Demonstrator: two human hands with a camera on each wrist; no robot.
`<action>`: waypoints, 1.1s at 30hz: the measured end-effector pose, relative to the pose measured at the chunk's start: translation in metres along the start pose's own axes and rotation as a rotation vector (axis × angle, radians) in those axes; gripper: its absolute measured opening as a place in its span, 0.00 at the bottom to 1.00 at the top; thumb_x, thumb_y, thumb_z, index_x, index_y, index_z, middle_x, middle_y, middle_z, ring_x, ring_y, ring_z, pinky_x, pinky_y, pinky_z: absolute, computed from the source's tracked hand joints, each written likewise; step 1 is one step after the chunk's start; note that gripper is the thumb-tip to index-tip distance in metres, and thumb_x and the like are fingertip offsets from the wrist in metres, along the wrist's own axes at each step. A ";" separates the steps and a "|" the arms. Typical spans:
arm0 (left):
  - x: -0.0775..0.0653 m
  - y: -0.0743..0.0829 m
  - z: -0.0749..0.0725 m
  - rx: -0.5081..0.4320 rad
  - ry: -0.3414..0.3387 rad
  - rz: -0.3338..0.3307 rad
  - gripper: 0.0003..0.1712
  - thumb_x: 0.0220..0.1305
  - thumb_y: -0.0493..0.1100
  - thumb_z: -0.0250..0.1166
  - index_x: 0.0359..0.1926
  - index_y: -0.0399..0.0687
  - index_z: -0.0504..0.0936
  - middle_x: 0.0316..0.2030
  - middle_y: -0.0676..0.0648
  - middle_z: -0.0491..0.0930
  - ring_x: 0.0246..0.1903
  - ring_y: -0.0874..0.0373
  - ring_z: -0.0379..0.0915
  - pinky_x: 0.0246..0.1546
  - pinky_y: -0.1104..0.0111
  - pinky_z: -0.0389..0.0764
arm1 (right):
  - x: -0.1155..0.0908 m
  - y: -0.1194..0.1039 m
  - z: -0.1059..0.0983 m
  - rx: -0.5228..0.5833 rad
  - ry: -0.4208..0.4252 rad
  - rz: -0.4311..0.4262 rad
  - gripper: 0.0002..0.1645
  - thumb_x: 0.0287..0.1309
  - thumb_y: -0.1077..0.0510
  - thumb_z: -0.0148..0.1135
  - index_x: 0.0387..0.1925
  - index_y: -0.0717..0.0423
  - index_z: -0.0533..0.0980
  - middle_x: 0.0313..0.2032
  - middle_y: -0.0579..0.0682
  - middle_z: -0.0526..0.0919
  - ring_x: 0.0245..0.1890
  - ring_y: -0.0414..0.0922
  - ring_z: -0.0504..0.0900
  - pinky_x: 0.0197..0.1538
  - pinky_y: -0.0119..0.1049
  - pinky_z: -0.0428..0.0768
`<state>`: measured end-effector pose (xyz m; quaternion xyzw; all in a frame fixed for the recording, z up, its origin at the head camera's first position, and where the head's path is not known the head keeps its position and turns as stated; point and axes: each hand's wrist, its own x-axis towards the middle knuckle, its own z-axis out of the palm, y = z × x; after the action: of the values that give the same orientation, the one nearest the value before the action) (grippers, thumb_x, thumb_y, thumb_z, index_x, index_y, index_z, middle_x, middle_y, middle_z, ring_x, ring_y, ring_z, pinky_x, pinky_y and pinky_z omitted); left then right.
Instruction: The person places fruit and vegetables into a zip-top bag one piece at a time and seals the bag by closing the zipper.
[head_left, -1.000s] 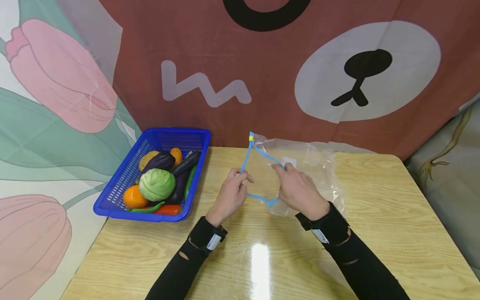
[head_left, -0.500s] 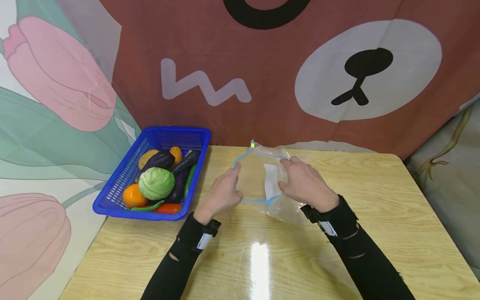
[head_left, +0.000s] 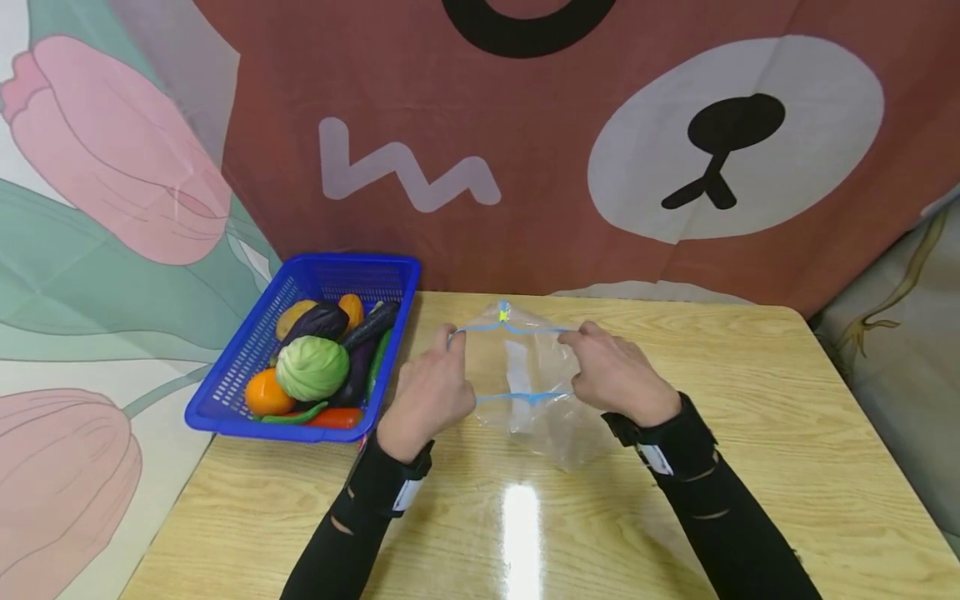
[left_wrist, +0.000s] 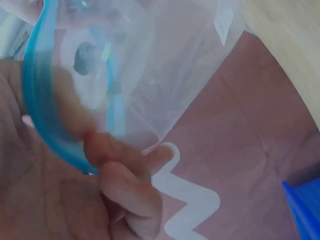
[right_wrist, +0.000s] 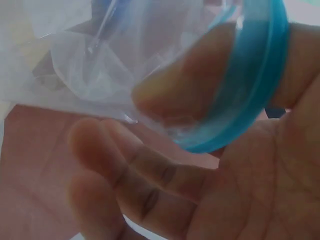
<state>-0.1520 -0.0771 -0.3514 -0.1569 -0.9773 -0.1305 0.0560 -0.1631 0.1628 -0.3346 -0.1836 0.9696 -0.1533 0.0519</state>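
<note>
A clear plastic zip bag (head_left: 558,429) with a blue zip rim and a yellow piece at its far end is stretched between both hands, its mouth held wide. My left hand (head_left: 427,392) grips the left side of the rim. The left wrist view shows the thumb seen through the film of the bag (left_wrist: 165,65), fingers curled outside. Opposite, my right hand (head_left: 618,371) holds the right side. In the right wrist view its thumb is inside the blue rim (right_wrist: 250,110), with bent fingers below. A white label (head_left: 517,367) shows on the bag.
Left of the hands, a blue plastic basket (head_left: 206,421) holds a cabbage (head_left: 312,368), an orange (head_left: 270,392), eggplants (head_left: 318,318) and other produce. All stand on a wooden table (head_left: 787,433). A printed cloth (head_left: 555,225) hangs behind.
My left hand has moved left and the right hand slightly right, spreading the bag's mouth wider. The bag has tipped so its bottom hangs nearer me, and the yellow piece sits lower.
</note>
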 end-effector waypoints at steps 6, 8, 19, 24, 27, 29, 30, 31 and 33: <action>0.001 -0.003 0.001 -0.021 0.019 -0.004 0.34 0.52 0.40 0.56 0.63 0.41 0.67 0.55 0.44 0.71 0.35 0.45 0.77 0.26 0.54 0.75 | 0.001 0.003 0.002 0.044 0.020 -0.020 0.34 0.48 0.71 0.53 0.62 0.63 0.67 0.53 0.61 0.73 0.40 0.53 0.76 0.30 0.39 0.71; 0.001 -0.004 0.003 -0.062 0.017 0.011 0.35 0.55 0.43 0.57 0.65 0.42 0.66 0.53 0.43 0.74 0.39 0.46 0.77 0.31 0.53 0.76 | 0.003 0.004 0.004 0.074 0.035 -0.066 0.35 0.49 0.72 0.52 0.63 0.65 0.65 0.56 0.62 0.72 0.45 0.54 0.77 0.37 0.41 0.74; 0.006 0.002 0.003 -0.258 0.116 0.096 0.24 0.64 0.48 0.59 0.59 0.46 0.74 0.60 0.36 0.65 0.37 0.42 0.78 0.35 0.52 0.77 | 0.010 -0.002 0.009 0.169 0.014 -0.117 0.36 0.51 0.69 0.57 0.64 0.67 0.62 0.52 0.61 0.74 0.39 0.50 0.78 0.36 0.39 0.74; 0.009 -0.010 -0.010 -0.356 0.084 0.092 0.23 0.66 0.49 0.58 0.59 0.46 0.75 0.63 0.34 0.62 0.52 0.36 0.71 0.49 0.48 0.73 | 0.014 -0.004 0.011 0.162 0.008 -0.114 0.37 0.51 0.69 0.58 0.64 0.68 0.61 0.53 0.62 0.74 0.48 0.55 0.77 0.40 0.42 0.76; 0.011 -0.020 -0.018 -0.360 0.087 0.084 0.24 0.66 0.50 0.58 0.60 0.45 0.74 0.63 0.36 0.63 0.54 0.38 0.69 0.51 0.50 0.71 | 0.014 -0.002 0.013 0.164 0.020 -0.116 0.37 0.50 0.69 0.58 0.64 0.70 0.62 0.53 0.63 0.74 0.49 0.56 0.76 0.40 0.42 0.75; 0.010 -0.027 -0.024 -0.362 0.089 0.073 0.25 0.66 0.50 0.58 0.61 0.44 0.73 0.62 0.37 0.64 0.54 0.40 0.69 0.51 0.51 0.71 | 0.015 -0.002 0.014 0.159 0.030 -0.120 0.37 0.49 0.69 0.58 0.63 0.70 0.62 0.52 0.63 0.74 0.49 0.56 0.77 0.40 0.42 0.75; 0.010 -0.031 -0.027 -0.359 0.088 0.063 0.26 0.66 0.50 0.58 0.62 0.44 0.72 0.62 0.37 0.64 0.55 0.41 0.68 0.52 0.51 0.71 | 0.015 -0.002 0.014 0.157 0.033 -0.123 0.37 0.49 0.69 0.58 0.63 0.70 0.62 0.52 0.63 0.74 0.49 0.56 0.77 0.41 0.42 0.75; 0.009 -0.036 -0.030 -0.354 0.081 0.046 0.28 0.66 0.51 0.58 0.63 0.44 0.71 0.62 0.38 0.64 0.56 0.41 0.67 0.53 0.51 0.70 | 0.015 -0.002 0.014 0.157 0.034 -0.125 0.36 0.49 0.69 0.58 0.63 0.70 0.62 0.52 0.63 0.74 0.48 0.56 0.77 0.40 0.42 0.75; 0.007 -0.048 -0.036 -0.327 0.062 -0.003 0.29 0.66 0.52 0.58 0.64 0.45 0.69 0.62 0.38 0.63 0.57 0.41 0.66 0.53 0.50 0.69 | 0.015 -0.003 0.014 0.153 0.037 -0.129 0.36 0.50 0.69 0.57 0.63 0.70 0.62 0.52 0.63 0.74 0.48 0.55 0.77 0.41 0.42 0.75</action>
<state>-0.1718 -0.1287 -0.3276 -0.1584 -0.9411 -0.2926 0.0597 -0.1735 0.1510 -0.3481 -0.2385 0.9420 -0.2332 0.0379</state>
